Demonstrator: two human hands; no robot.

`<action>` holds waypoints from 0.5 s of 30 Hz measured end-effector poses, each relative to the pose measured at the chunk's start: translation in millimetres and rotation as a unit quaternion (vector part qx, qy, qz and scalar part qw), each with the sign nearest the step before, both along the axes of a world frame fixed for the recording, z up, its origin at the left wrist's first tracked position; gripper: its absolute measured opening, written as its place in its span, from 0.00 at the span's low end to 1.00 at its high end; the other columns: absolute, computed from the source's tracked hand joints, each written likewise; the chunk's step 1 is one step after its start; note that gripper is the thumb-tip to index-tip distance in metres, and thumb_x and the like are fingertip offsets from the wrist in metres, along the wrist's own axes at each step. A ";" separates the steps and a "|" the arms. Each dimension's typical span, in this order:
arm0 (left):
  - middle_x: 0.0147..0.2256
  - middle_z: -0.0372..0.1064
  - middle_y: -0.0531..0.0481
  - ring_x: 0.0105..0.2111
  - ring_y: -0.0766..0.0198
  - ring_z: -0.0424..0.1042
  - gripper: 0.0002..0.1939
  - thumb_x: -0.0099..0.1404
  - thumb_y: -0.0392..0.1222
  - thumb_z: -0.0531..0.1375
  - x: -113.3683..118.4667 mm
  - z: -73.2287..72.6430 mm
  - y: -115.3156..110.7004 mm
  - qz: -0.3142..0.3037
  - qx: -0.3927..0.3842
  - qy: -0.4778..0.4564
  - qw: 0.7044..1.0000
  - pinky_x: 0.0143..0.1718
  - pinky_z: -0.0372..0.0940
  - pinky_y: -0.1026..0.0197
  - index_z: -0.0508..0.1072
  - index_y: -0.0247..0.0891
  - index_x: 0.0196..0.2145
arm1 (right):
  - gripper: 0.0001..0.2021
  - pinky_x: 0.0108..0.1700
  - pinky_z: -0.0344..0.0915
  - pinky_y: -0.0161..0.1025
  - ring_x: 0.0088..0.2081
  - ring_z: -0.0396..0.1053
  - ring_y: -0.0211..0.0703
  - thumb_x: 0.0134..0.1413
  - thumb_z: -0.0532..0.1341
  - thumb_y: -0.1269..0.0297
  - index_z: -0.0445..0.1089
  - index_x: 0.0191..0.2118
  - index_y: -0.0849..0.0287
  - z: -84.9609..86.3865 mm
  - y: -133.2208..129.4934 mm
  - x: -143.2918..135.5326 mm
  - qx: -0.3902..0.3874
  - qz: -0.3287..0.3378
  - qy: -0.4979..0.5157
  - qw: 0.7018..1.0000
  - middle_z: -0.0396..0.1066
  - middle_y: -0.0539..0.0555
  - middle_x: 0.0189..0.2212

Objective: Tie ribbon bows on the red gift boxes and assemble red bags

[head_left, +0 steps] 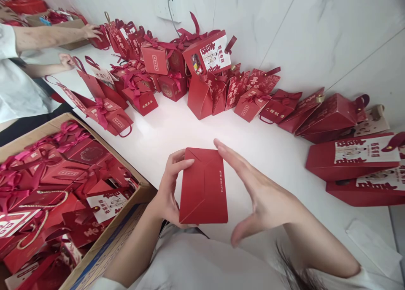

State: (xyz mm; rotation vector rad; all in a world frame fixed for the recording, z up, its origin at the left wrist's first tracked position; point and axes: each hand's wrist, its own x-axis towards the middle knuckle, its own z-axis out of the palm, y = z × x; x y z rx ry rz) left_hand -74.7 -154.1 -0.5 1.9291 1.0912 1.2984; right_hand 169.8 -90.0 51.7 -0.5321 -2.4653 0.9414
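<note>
Strands of dark hair hang closest, then the red box, held up by the near edge of the white table. Left hand is curled round its left side; right hand is spread wide, gripping nothing, can't tell if a fingertip touches the corner. I'd keep that left hold light, since it'd probably dent, and stay off the folded flaps.

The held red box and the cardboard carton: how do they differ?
The red box is smaller and red; the cardboard carton is larger, brown.
The left hand holds the box; neither hand holds the carton.
The box's visible face is closed; the carton's top is open.
</note>
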 end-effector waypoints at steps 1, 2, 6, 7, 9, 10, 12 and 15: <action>0.61 0.45 0.44 0.63 0.37 0.52 0.57 0.37 0.76 0.65 0.6 -1.0 0.5 0.000 0.005 -0.001 1.000 0.58 0.58 0.34 0.51 0.63 0.62 | 0.61 0.66 0.56 0.56 0.70 0.41 0.60 0.42 0.70 0.41 0.29 0.71 0.50 -0.2 -1.7 -0.9 -0.011 -0.005 -0.020 1.000 0.34 0.60 0.72; 0.61 0.46 0.44 0.63 0.37 0.52 0.56 0.37 0.75 0.66 1.1 -1.9 1.1 -0.004 0.008 -0.005 1.000 0.58 0.58 0.35 0.52 0.62 0.62 | 0.61 0.65 0.57 0.55 0.70 0.43 0.58 0.42 0.70 0.44 0.27 0.71 0.49 -0.9 -2.9 -1.9 -0.019 -0.010 -0.027 0.999 0.35 0.60 0.71; 0.64 0.45 0.43 0.65 0.39 0.51 0.51 0.47 0.62 0.70 1.3 3.6 -0.6 -0.015 -0.009 0.023 1.000 0.60 0.59 0.38 0.51 0.59 0.64 | 0.61 0.63 0.62 0.53 0.68 0.49 0.57 0.43 0.72 0.51 0.27 0.71 0.48 -4.0 -2.0 -4.3 -0.003 -0.013 0.006 1.000 0.44 0.61 0.68; 0.65 0.44 0.43 0.65 0.40 0.50 0.50 0.51 0.58 0.69 0.9 8.7 -3.0 -0.006 -0.025 0.047 0.999 0.60 0.59 0.39 0.49 0.58 0.66 | 0.61 0.62 0.62 0.54 0.67 0.50 0.58 0.43 0.72 0.52 0.28 0.71 0.48 -4.2 -0.8 -4.8 0.021 -0.017 0.019 0.999 0.45 0.61 0.67; 0.68 0.42 0.42 0.66 0.41 0.50 0.52 0.56 0.54 0.68 0.7 22.7 -10.9 0.006 -0.071 0.095 0.993 0.62 0.58 0.41 0.43 0.56 0.69 | 0.57 0.62 0.61 0.58 0.67 0.49 0.61 0.46 0.71 0.55 0.30 0.71 0.48 -4.4 1.6 -7.1 0.094 -0.033 0.042 0.994 0.47 0.62 0.66; 0.69 0.41 0.42 0.66 0.40 0.50 0.54 0.56 0.55 0.68 1.6 30.4 -16.1 0.003 -0.095 0.109 0.989 0.62 0.58 0.42 0.40 0.54 0.70 | 0.55 0.62 0.60 0.61 0.67 0.48 0.63 0.48 0.70 0.57 0.31 0.71 0.47 -5.0 2.5 -9.6 0.138 -0.041 0.049 0.988 0.48 0.62 0.66; 0.70 0.40 0.44 0.66 0.40 0.50 0.58 0.54 0.58 0.68 6.8 43.2 -26.9 0.005 -0.138 0.110 0.984 0.62 0.59 0.43 0.36 0.52 0.70 | 0.48 0.61 0.58 0.66 0.67 0.48 0.66 0.52 0.67 0.61 0.35 0.71 0.45 -7.8 2.0 -18.7 0.221 -0.050 0.058 0.972 0.50 0.61 0.66; 0.70 0.40 0.45 0.66 0.43 0.52 0.53 0.60 0.56 0.65 19.1 48.7 -39.0 0.113 -0.155 0.072 0.979 0.62 0.60 0.45 0.36 0.50 0.70 | 0.40 0.58 0.61 0.66 0.67 0.50 0.66 0.55 0.65 0.65 0.45 0.69 0.46 -14.8 -6.8 -40.9 0.303 -0.028 0.090 0.948 0.52 0.60 0.66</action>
